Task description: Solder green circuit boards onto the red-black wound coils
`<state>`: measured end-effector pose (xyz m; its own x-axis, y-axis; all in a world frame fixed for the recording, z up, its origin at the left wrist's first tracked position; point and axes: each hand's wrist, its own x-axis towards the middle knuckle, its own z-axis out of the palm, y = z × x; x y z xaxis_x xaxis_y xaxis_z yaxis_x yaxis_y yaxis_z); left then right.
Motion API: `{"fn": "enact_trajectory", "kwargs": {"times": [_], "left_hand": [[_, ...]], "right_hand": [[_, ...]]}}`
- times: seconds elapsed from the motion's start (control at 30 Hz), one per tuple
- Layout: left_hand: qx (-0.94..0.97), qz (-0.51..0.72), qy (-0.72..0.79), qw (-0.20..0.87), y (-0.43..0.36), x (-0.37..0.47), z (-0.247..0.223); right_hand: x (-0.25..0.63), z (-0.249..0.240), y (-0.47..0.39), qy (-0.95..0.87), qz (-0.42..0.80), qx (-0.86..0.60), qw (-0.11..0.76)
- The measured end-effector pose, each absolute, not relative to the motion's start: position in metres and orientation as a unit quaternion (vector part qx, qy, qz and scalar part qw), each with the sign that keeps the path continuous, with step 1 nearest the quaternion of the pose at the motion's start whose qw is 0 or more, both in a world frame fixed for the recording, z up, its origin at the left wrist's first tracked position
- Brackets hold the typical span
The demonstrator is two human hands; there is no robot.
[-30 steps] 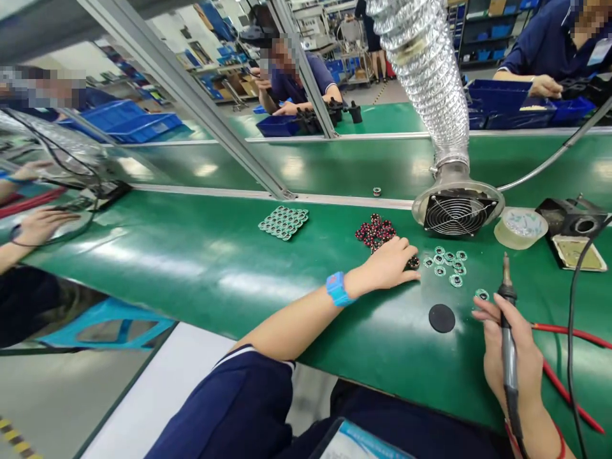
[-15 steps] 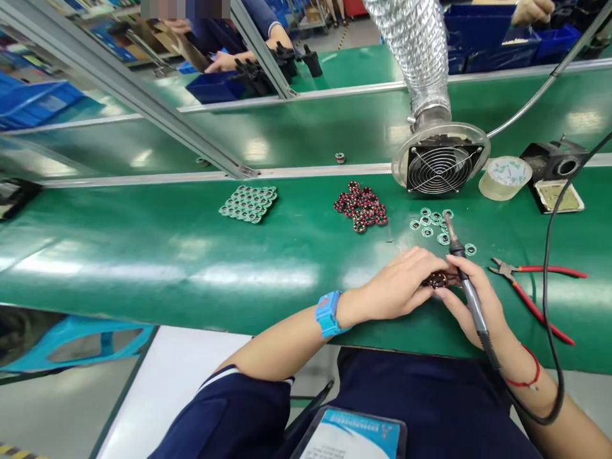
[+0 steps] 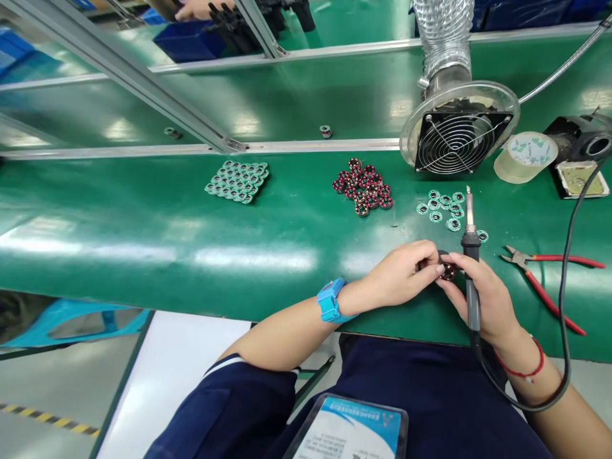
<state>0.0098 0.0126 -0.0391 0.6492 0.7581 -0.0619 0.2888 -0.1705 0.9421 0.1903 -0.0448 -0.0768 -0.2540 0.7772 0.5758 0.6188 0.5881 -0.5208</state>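
Coil [image 3: 448, 272]: partly hidden between left grip [image 3: 404, 274] and right grip [image 3: 490, 299], its underside unseen.
Badge [image 3: 351, 430]: cropped by the bottom edge, its small print unreadable.
Silver hose [image 3: 442, 32]: cut off at the top edge.
Co-worker's hand [image 3: 197, 9]: sliced by the top edge.
Iron stand [image 3: 586, 140]: clipped by the right edge.
Blue stool [image 3: 43, 326]: partly hidden by the tabletop [image 3: 143, 210].
Small boards [image 3: 453, 224]: markings too tiny to tell.

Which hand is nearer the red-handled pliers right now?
Right. The right hand is just left of the red-handled pliers, apart from them; the left hand is farther left, beyond the right hand.
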Motion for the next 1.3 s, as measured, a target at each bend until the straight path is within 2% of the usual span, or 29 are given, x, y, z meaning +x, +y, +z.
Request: {"fn": "enact_trajectory", "kwargs": {"times": [0.23, 0.4, 0.53, 0.73, 0.93, 1.13, 1.2, 1.3], "left_hand": [[0.526, 0.305, 0.392, 0.69, 0.016, 0.008, -0.043], [0.494, 0.245, 0.363, 0.751, 0.012, 0.016, -0.042], [0.479, 0.253, 0.374, 0.753, 0.009, 0.018, -0.046], [0.44, 0.346, 0.4, 0.726, 0.019, 0.011, -0.045], [0.556, 0.235, 0.355, 0.714, 0.023, 0.01, -0.045], [0.53, 0.306, 0.409, 0.677, 0.029, 0.005, -0.044], [0.514, 0.335, 0.427, 0.664, 0.032, 0.002, -0.043], [0.561, 0.27, 0.407, 0.668, 0.03, 0.002, -0.047]], "right_hand": [[0.193, -0.076, -0.045, -0.696, 0.093, -0.505, 0.502], [0.191, -0.077, -0.045, -0.74, 0.07, -0.482, 0.464], [0.19, -0.077, -0.045, -0.758, 0.061, -0.478, 0.439], [0.192, -0.076, -0.046, -0.73, 0.09, -0.503, 0.455], [0.192, -0.078, -0.047, -0.769, 0.125, -0.472, 0.413], [0.194, -0.074, -0.044, -0.813, 0.122, -0.475, 0.315], [0.196, -0.073, -0.042, -0.799, 0.124, -0.497, 0.316], [0.198, -0.075, -0.04, -0.769, 0.129, -0.515, 0.354]]}}
